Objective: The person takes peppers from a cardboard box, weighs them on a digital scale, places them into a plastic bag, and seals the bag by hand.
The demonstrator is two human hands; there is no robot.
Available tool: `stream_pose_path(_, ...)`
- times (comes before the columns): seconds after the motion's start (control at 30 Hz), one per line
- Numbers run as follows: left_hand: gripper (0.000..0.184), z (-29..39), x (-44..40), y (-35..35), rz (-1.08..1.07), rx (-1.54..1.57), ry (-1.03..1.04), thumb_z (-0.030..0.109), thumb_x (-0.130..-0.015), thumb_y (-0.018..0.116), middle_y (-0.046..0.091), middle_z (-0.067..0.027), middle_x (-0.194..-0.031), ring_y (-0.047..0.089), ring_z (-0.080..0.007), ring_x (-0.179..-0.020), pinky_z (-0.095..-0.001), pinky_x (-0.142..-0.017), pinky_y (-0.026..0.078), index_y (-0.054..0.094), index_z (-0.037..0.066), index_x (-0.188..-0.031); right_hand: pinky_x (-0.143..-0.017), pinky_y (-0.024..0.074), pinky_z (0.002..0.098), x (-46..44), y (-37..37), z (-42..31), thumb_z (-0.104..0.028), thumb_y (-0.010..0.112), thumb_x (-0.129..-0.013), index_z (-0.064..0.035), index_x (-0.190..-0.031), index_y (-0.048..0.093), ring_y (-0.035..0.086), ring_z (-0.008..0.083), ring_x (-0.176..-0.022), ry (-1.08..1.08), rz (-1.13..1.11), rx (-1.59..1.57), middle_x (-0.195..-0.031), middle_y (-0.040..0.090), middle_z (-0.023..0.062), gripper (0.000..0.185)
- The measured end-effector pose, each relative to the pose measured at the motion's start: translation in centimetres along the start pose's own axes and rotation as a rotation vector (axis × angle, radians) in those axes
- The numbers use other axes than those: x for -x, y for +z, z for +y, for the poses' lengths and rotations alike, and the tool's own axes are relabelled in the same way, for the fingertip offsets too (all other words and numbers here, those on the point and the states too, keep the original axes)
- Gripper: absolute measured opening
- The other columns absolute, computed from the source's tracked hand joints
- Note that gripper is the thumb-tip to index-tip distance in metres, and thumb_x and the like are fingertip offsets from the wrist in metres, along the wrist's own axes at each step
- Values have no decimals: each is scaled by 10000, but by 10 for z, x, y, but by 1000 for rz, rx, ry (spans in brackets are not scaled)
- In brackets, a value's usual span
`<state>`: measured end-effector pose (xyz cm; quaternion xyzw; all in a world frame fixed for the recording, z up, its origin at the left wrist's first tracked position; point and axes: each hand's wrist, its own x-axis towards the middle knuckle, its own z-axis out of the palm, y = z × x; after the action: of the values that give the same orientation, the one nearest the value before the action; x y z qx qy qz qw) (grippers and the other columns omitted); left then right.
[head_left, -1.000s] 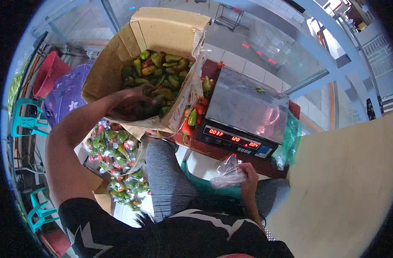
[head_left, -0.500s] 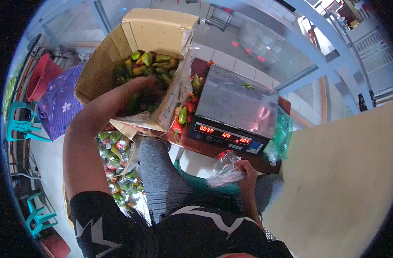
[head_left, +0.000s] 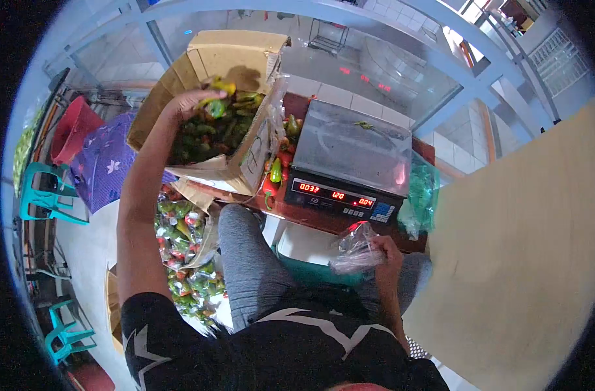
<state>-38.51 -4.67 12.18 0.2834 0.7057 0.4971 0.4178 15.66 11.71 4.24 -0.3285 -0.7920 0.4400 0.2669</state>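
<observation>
My left hand [head_left: 192, 103] is over the cardboard box [head_left: 235, 44], closed around a few green and yellow peppers [head_left: 217, 106]. More dark green peppers [head_left: 213, 138] fill the box below it. In front of my lap, my right hand [head_left: 389, 253] grips a clear plastic bag [head_left: 355, 254], crumpled and showing no contents. Beyond that bag stands a digital scale [head_left: 340, 199] with lit red numbers. A small green piece [head_left: 363, 124] lies on its metal plate [head_left: 349, 146].
Red and green peppers [head_left: 275, 171] lie between box and scale on the brown table [head_left: 415, 242]. Green plastic bags [head_left: 422, 199] hang at the scale's right. Packed bags of peppers [head_left: 180, 228] sit below at left. A tan board [head_left: 506, 260] fills the right side.
My left hand has risen from deep inside the box, bringing peppers up into view. My right hand still holds the plastic bag, slightly farther right in view.
</observation>
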Motion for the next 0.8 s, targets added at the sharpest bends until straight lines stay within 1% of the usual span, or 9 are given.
stream_pose_path(0.13,685,39,17,37,100,431,247,271,-778,764,544,-44,-1251,584,-163,-1029,-297,-869,504,420,117,-1349,-706,484,284,5,-6,-5,-48,620,-847,-35,-971,622,633,166,-793,28,-45,8,-877,647,84,124)
stream_pose_path(0.27,594,94,24,137,-38,-150,490,259,-720,794,573,-64,-1194,549,-236,-1119,-362,-944,471,544,108,-1237,-686,457,252,12,-7,-7,-52,613,-865,-28,-945,624,579,105,-754,36,7,-89,-823,630,44,85)
stream_pose_path(0.33,591,66,-17,186,-84,-541,849,229,-641,821,519,-134,-1244,492,-321,-1189,-400,-979,438,591,77,-1165,-670,443,234,18,-16,-10,-65,609,-881,-26,-935,627,554,76,-734,11,42,-84,-803,623,25,68)
stream_pose_path(0.4,603,30,-45,253,37,-757,871,184,-586,828,422,-213,-1305,461,-389,-1195,-421,-1006,417,597,77,-1133,-664,439,232,23,-26,-11,-67,611,-884,-27,-939,630,555,76,-734,-11,94,-65,-803,620,22,70)
stream_pose_path(0.5,656,-24,-89,319,27,-627,843,150,-570,828,348,-258,-1344,433,-433,-1217,-420,-1034,400,592,136,-1182,-718,478,276,33,-46,-17,-17,642,-811,-47,-960,644,619,145,-785,12,138,-30,-849,643,58,152)
stream_pose_path(0.57,697,-41,-108,348,60,-582,827,146,-572,830,357,-261,-1340,414,-435,-1244,-409,-1042,394,576,181,-1220,-714,475,268,43,-55,-3,-23,644,-811,-52,-959,650,606,125,-781,46,171,-54,-855,646,43,151)
stream_pose_path(0.67,738,-34,-106,366,73,-586,746,261,-598,853,356,-228,-1359,417,-435,-1248,-468,-993,438,545,165,-1261,-708,471,257,48,-60,8,-31,651,-808,-60,-965,657,588,102,-778,58,215,-21,-865,652,23,159)
stream_pose_path(0.77,833,-21,-106,367,107,-977,635,422,-610,836,343,-235,-1398,423,-417,-1260,-465,-995,434,494,189,-1333,-707,476,263,50,-58,15,-35,647,-811,-66,-978,658,598,109,-776,52,213,-12,-866,660,24,170)
stream_pose_path(0.8,839,-18,-108,367,102,-961,540,457,-610,824,341,-215,-1411,410,-408,-1274,-537,-984,395,484,224,-1341,-707,479,267,47,-57,16,-35,643,-814,-68,-983,657,606,117,-775,45,208,-20,-864,663,27,173)
